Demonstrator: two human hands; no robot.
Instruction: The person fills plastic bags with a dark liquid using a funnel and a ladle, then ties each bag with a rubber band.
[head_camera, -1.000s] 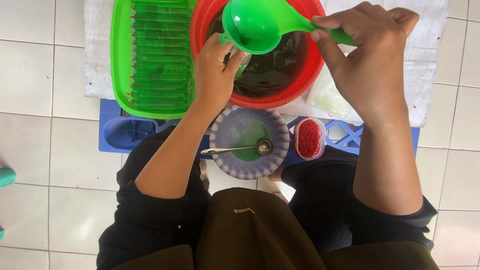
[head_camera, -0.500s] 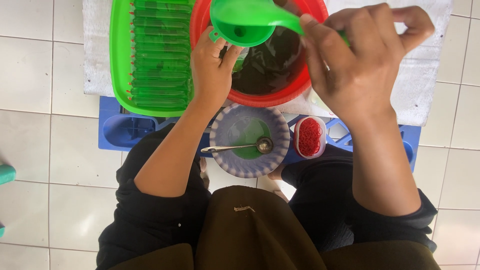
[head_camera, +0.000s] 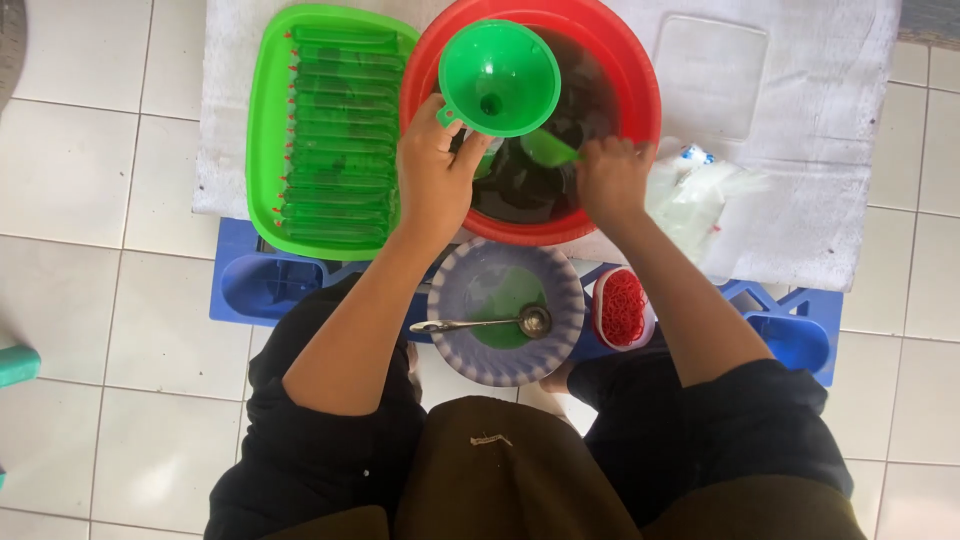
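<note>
White tiles, one red basin; left hand clamped on one green funnel, right hand on one green scoop

Glossy plastic funnel, shiny metal spoon

Both forearms reach toward twelve o'clock from dark sleeves pushed up near the elbows. The left hand sits at about eleven o'clock, knuckles up, fingers curled shut in a pinch at its one o'clock side. The right hand lies at about one o'clock, back upward, fingers closed and turned toward ten o'clock
</note>
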